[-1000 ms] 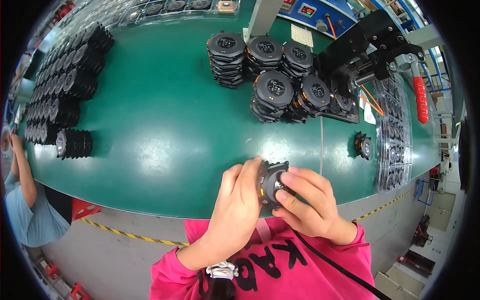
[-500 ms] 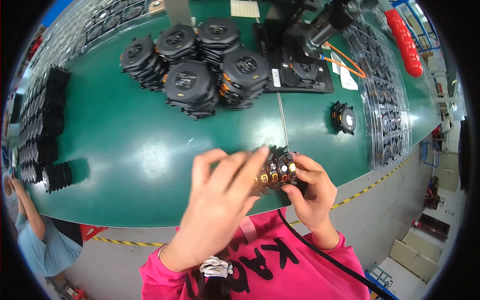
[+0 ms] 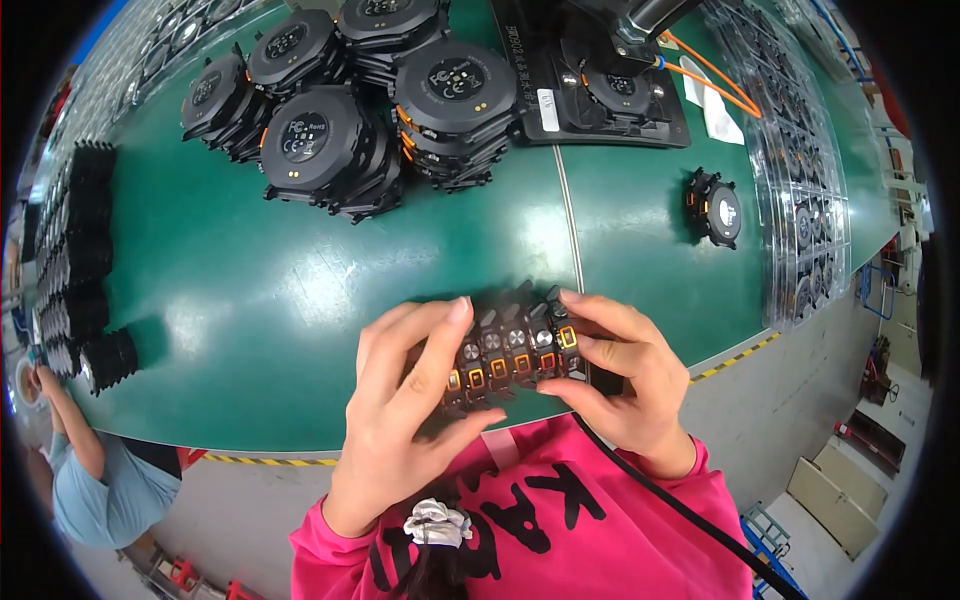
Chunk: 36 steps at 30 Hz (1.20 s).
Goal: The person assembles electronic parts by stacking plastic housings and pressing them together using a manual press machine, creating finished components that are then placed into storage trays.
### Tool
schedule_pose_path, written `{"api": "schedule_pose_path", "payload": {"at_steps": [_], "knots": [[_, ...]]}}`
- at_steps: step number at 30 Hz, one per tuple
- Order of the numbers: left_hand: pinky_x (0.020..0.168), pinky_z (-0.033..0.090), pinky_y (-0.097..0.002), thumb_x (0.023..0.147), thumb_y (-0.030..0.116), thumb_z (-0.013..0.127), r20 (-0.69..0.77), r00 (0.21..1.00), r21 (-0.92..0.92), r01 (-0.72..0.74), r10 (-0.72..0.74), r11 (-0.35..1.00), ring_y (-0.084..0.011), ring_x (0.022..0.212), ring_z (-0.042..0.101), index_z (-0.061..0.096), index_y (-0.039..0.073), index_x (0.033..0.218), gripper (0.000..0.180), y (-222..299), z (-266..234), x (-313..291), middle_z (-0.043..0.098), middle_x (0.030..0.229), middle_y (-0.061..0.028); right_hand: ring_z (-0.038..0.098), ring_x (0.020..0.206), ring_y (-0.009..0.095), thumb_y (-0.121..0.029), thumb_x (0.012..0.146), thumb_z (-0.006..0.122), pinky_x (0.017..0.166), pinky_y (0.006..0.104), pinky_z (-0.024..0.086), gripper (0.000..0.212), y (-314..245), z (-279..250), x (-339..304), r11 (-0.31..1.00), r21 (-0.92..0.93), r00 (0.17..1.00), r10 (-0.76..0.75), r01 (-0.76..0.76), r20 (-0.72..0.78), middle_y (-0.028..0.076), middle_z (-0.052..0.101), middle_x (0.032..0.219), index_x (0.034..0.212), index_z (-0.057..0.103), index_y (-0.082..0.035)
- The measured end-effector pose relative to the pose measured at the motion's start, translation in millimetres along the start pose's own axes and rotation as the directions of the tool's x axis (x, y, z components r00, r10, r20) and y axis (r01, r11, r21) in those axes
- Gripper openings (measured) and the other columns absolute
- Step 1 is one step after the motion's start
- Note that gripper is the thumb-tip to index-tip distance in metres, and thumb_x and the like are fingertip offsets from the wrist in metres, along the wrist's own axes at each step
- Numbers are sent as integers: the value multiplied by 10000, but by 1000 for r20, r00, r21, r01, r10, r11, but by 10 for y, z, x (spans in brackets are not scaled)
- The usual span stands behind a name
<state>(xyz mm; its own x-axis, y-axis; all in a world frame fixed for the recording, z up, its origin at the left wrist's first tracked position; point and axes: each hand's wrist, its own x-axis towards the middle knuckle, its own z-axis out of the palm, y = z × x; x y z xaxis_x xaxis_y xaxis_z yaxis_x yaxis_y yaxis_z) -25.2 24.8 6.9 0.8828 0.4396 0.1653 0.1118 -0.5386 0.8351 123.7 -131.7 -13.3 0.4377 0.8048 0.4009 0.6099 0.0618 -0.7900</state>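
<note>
Between my two hands, near the front edge of the green table, lies a row of black watch cases [image 3: 517,352] turned on their sides and pressed face to face. Small yellow, orange and red framed buttons and round silver ones line their edges. My left hand [image 3: 400,385] closes on the left end, fingers over the top and thumb below. Gripping the right end is my right hand [image 3: 632,385], its fingertips and thumb on the last cases. Further right, a short stack of watch cases [image 3: 714,209] stands on edge, apart from both hands.
Several stacks of watch cases [image 3: 318,140] stand at the back. Beside them is a black press fixture [image 3: 655,125] with an orange hose [image 3: 710,78]. Clear plastic trays [image 3: 790,180] line the right; dark stacks [image 3: 80,240] line the left. Another person [image 3: 110,490] is at lower left.
My left hand has come down from above the row to grip its left end. More of the row's left part shows. The view has shifted, so the back stacks appear higher and larger.
</note>
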Motion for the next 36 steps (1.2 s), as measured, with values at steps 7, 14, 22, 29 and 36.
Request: {"api": "schedule_pose_path", "payload": {"at_steps": [7,14,22,29,36], "knots": [[868,482,-395,558,-23,800,-86,995,-93,-51,43,994,-341,1023,593,561,12,1274,756,-102,51,-111,593,1169,-171,657,969,352,-59,667,840,800,378,551,433,5,16,80,991,132,999,31,-34,26,303,574,1210,945,523,41],[849,485,-383,523,61,842,-61,997,-96,-43,37,994,-324,1009,600,608,32,1225,741,-115,25,-56,612,1159,-155,645,971,337,-56,680,833,805,384,548,420,21,27,60,983,169,998,69,-68,3,318,554,1228,944,520,39],[831,483,-376,534,101,849,-81,996,-57,-49,44,997,-315,992,597,645,51,1175,674,-110,37,-56,618,1164,-148,619,1067,387,49,730,740,807,378,571,221,50,-52,40,964,249,995,80,-92,57,288,574,1202,848,553,34],[835,482,-377,548,107,846,-85,996,-56,-44,39,997,-316,995,597,653,51,1159,643,-109,43,-58,621,1160,-145,621,1055,377,92,725,712,780,366,578,183,46,-48,70,954,276,993,107,-119,58,273,566,1211,792,560,15],[842,487,-381,529,86,841,-82,996,-78,-47,40,996,-321,990,604,653,45,1157,657,-118,39,-59,624,1148,-146,552,1081,335,61,657,751,832,363,487,235,23,-158,227,945,232,946,163,-232,279,235,525,1335,747,559,-39]]}}
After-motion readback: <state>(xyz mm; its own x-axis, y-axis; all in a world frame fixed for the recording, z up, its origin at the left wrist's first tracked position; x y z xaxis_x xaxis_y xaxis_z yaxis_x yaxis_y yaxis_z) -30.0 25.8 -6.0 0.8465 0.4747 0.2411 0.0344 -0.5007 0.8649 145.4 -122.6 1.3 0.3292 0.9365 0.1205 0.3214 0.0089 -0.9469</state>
